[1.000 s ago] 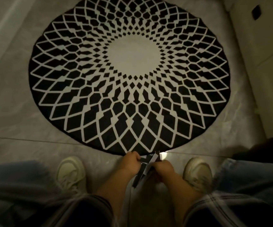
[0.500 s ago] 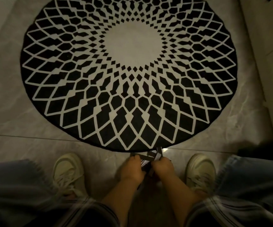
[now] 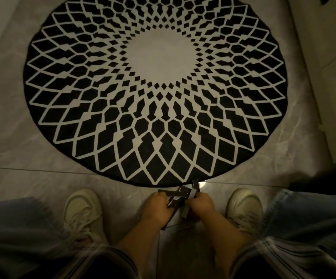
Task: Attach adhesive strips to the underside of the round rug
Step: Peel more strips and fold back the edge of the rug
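Round rug [image 3: 155, 91] lies flat, pattern side up, on grey tile floor [image 3: 12, 121]; near edge just ahead of both hands. L hand [image 3: 158, 207] and R hand [image 3: 202, 204] are both curled round a bundle of dark adhesive strips [image 3: 180, 199], held just off rug rim. Shoes [image 3: 82, 210] flank hands. Open floor to L of rug; wall [image 3: 324, 47] close on R.

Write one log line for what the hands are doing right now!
left hand: grips black adhesive strips | right hand: grips same strips | round black-and-white patterned rug: flat, pattern up | strips attached: none visible
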A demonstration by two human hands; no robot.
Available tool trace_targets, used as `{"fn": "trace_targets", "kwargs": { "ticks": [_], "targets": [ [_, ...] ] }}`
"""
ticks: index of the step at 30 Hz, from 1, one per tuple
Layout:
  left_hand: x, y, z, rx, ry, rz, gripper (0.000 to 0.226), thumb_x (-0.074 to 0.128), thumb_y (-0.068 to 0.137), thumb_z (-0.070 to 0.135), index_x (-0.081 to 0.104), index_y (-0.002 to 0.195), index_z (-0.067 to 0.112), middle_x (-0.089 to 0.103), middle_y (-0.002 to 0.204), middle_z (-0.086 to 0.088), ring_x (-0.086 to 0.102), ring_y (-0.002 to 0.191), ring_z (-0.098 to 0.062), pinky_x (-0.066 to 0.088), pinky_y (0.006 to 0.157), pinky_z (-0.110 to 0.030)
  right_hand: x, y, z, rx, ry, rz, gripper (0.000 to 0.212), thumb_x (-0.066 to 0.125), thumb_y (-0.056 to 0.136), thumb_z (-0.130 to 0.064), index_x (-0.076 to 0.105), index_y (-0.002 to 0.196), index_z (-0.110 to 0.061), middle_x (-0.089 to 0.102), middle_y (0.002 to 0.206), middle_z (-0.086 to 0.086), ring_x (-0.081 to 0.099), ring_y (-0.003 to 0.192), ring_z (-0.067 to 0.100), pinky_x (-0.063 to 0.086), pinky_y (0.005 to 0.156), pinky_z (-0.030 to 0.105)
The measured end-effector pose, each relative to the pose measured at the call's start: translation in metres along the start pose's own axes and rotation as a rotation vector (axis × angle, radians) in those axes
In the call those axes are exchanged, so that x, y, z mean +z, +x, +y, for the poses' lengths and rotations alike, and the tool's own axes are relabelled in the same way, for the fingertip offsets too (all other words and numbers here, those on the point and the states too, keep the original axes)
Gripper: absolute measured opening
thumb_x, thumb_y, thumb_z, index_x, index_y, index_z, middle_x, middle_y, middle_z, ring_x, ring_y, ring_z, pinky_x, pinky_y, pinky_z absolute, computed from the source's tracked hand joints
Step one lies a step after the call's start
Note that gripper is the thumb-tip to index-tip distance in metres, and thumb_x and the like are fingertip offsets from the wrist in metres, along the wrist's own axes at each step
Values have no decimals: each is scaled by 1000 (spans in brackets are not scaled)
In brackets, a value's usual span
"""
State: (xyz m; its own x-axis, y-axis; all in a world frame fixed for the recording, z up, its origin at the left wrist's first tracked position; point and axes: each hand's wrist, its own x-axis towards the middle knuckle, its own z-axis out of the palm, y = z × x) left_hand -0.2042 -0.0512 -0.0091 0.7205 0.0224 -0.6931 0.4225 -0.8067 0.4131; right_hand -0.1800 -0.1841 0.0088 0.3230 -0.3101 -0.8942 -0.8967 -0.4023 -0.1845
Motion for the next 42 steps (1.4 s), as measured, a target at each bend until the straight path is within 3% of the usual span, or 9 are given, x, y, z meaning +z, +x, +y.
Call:
{"fn": "trace_targets", "kwargs": {
  "ticks": [9,16,19,23,26,29,33,37,42],
  "targets": [
    [-5,-2,6,-52,-178,-82,15,64,85,22,51,85,29,59,88,4,60,80,-10,55,78,-29,4,-7,-3,67,77,-102,12,56,94,-22,53,85,-14,61,92,8,62,94,25,52,93,38],
    [-15,-1,23,-158,-350,-341,30,53,93,17,52,123,21,57,114,-3,57,102,-16,49,92,-32,-2,-14,-5,72,131,-193,17,50,98,-26,57,87,-15,64,100,11,63,101,28,50,96,41],
    [-18,-4,26,-148,-364,-401,27,52,94,17,53,121,20,57,115,-5,57,103,-17,49,93,-32,-2,-15,-4,76,169,-208,21,49,98,-32,59,94,-14,64,103,12,62,98,27,51,94,39],
    [-23,-9,27,-91,-433,-444,20,57,91,15,56,109,24,59,102,-3,58,90,-15,50,84,-28,-9,-19,-7,126,289,-201,22,52,97,-32,59,102,-12,63,103,12,58,90,25,49,82,36],
    [-30,-14,26,-41,-418,-489,24,58,91,15,57,114,23,63,112,-4,61,100,-15,50,85,-27,-16,-21,-6,168,401,-218,24,57,94,-28,57,111,-10,64,110,14,59,93,26,46,69,34],
    [-35,-17,23,-42,-433,-498,30,58,91,13,57,119,24,64,115,-1,61,105,-15,50,92,-31,-18,-19,-3,176,554,-272,29,65,88,-23,59,113,-8,67,105,14,62,94,28,49,75,37],
    [-39,-18,20,-61,-467,-533,37,58,91,13,53,125,26,62,121,2,58,110,-15,48,83,-27,-19,-23,-3,176,652,-350,33,68,86,-22,60,114,-7,67,107,17,64,96,34,52,70,42],
    [-38,-20,20,-72,-458,-566,36,59,90,14,53,122,30,61,122,2,58,113,-18,48,96,-38,-14,-26,-7,155,726,-420,37,69,84,-16,60,119,-6,66,113,19,62,104,38,51,88,50],
    [-46,-22,11,-178,-622,-722,37,59,90,10,54,126,19,66,115,-5,67,100,-17,55,81,-29,-15,-26,-11,76,875,-310,20,57,93,-12,61,110,-1,67,99,17,66,92,31,53,75,42]
  ]
}}
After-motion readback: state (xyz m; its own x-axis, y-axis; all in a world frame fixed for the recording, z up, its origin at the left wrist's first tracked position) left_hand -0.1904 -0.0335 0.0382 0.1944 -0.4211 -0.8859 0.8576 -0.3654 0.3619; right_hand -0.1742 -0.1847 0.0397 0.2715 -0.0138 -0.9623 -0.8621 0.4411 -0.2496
